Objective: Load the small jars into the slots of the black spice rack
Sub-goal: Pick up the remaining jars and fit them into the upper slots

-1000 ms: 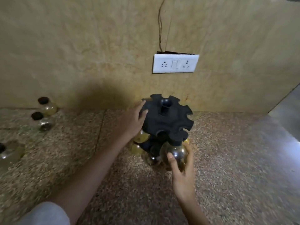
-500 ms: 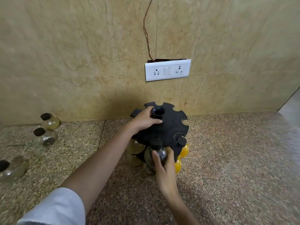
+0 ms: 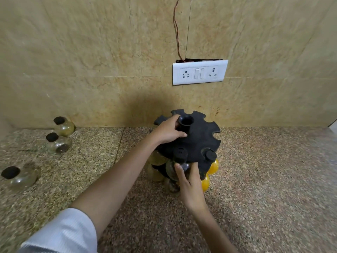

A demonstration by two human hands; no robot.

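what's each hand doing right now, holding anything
Left hand: gripping the centre post of the black spice rack, steadying it.
Right hand: closed on a small jar, seating it in a front slot.

Hands: 2 of mine, my left hand on top of the rack, my right hand at its front.
Racks: 1 black rack in front of me.
Loose jars on the counter: 3 to my left, a back jar, a middle jar and a near jar.
Black caps seated in the rack's top slots: 2, a front cap and a right cap.
Yellow jars under the rack's right side: 2, an upper yellow jar and a lower yellow jar.
Other jars in the rack: I cannot count them; my arms hide some.
Wall socket plates: 1 socket plate.
Sleeves: 1 white sleeve, on my left arm.
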